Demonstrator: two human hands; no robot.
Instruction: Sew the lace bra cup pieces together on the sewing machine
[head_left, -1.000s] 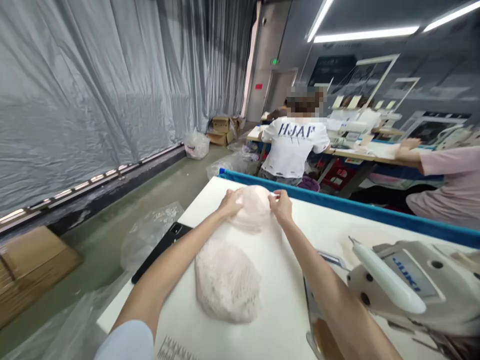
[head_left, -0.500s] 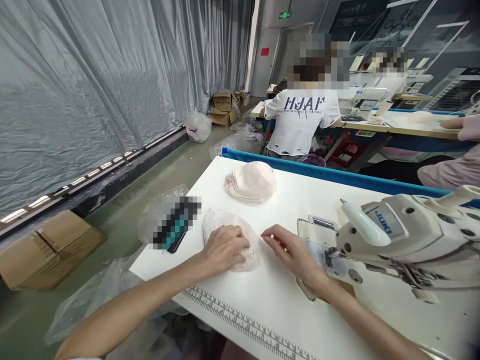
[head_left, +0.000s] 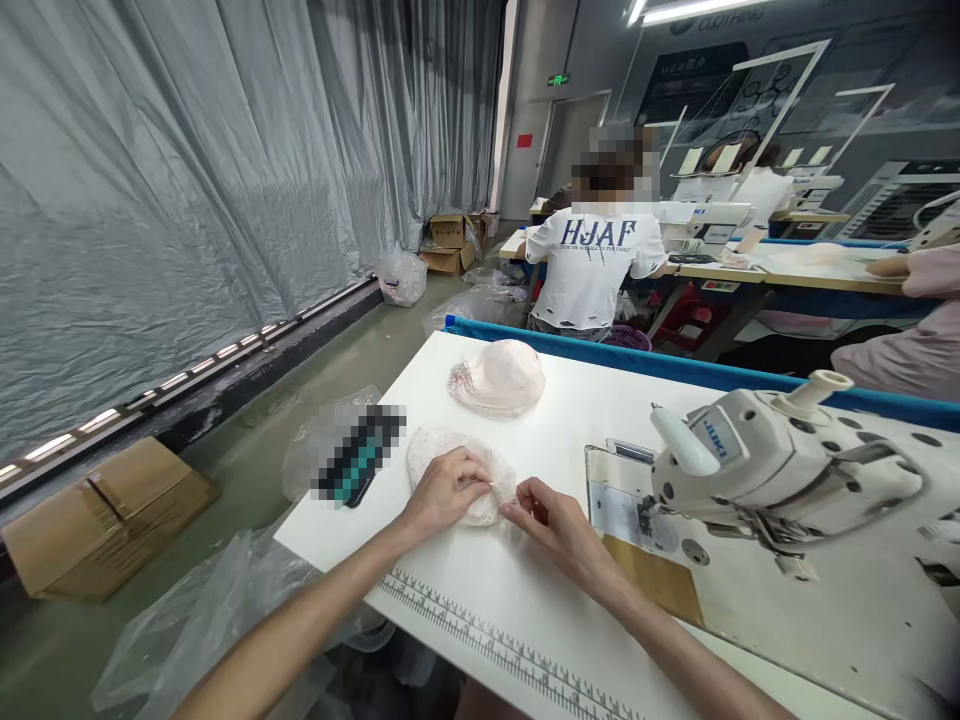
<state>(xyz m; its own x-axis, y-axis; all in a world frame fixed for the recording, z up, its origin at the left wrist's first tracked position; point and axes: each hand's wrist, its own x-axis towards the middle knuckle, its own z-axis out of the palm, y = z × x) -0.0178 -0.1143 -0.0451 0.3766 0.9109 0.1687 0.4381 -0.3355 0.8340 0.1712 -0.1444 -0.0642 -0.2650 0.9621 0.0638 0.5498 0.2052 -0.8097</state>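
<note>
Pale pink lace fabric (head_left: 448, 440), rounded in outline, lies on the white sewing table (head_left: 450, 565) in front of me. My left hand (head_left: 448, 490) rests on it, thumb and fingers pinched together on the lace. At the right edge of the same fabric, my right hand (head_left: 551, 522) pinches its border between thumb and fingers. Just beyond lies a pile of similar pale pink rounded fabric pieces (head_left: 501, 376), with reddish threads at its left side; neither hand touches it. Fingers partly cover the near lace, so its layers are hard to tell.
A white sewing machine (head_left: 772, 465) stands right of my hands. A phone (head_left: 364, 465) lies at the table's left edge, and ruler markings (head_left: 495, 645) run along the front. Plastic bags and a cardboard box (head_left: 105, 515) are on the floor. A co-worker (head_left: 596, 260) sits ahead.
My right hand has moved left onto the fabric's edge and now pinches it. My left fingers, earlier spread over the lace, have drawn together in a pinch. The camera view has tilted up slightly.
</note>
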